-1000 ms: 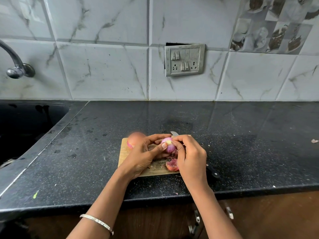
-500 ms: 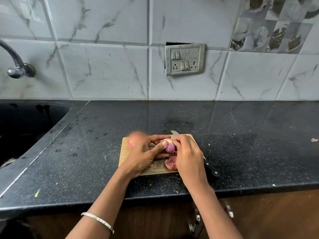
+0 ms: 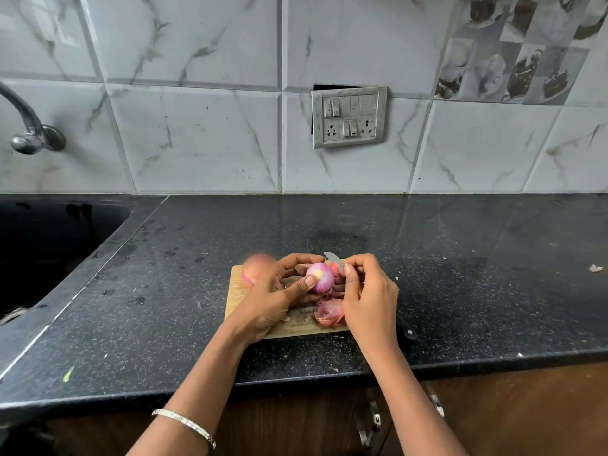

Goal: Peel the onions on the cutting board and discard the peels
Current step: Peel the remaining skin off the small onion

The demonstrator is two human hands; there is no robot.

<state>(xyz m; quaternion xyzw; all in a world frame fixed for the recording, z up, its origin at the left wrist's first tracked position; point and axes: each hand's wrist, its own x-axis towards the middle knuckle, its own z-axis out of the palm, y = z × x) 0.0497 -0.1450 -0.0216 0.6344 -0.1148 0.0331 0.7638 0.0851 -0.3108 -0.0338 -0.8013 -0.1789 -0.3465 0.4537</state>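
- Left hand (image 3: 276, 301) grips small onion (image 3: 319, 277) over cutting board (image 3: 236, 291), mostly bare; right hand (image 3: 368, 291) pinches a skin strip (image 3: 335, 267)
- Loose peel (image 3: 329, 312) on board, undiscarded; second onion (image 3: 258, 266), far left, unpeeled

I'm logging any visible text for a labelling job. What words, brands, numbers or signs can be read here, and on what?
None can be read. The switch plate on the wall shows only switches and sockets, no legible markings. The knife, cutting board and patterned tiles carry no visible lettering.
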